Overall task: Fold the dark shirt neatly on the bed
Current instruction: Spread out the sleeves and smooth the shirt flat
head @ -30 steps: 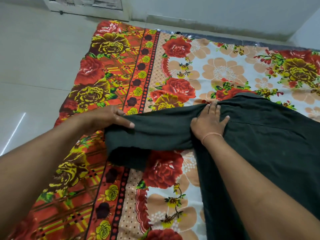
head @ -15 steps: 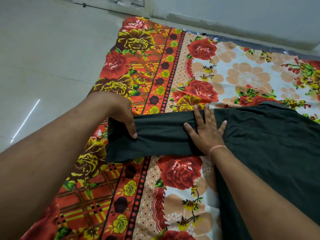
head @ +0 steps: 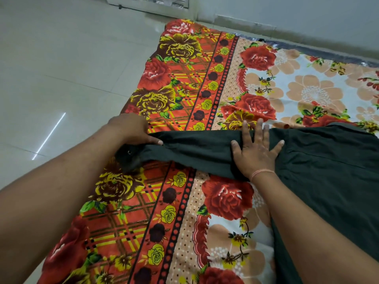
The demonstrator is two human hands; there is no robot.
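The dark green shirt (head: 328, 173) lies spread on the floral bedsheet (head: 184, 212), its body at the right and one long sleeve (head: 196, 148) stretched out to the left. My left hand (head: 131, 130) grips the sleeve's cuff end, where a small button shows. My right hand (head: 256, 152) lies flat with fingers spread on the sleeve near the shoulder, pressing it down. A thin thread band circles my right wrist.
The bedding lies low on a pale tiled floor (head: 61, 78), whose edge runs along the left. A wall base (head: 287, 23) and a door frame bottom (head: 147, 5) are at the back.
My left hand has pulled the cuff outward to the left, straightening the sleeve. My right hand has flattened from a loose grip to spread fingers on the sleeve.
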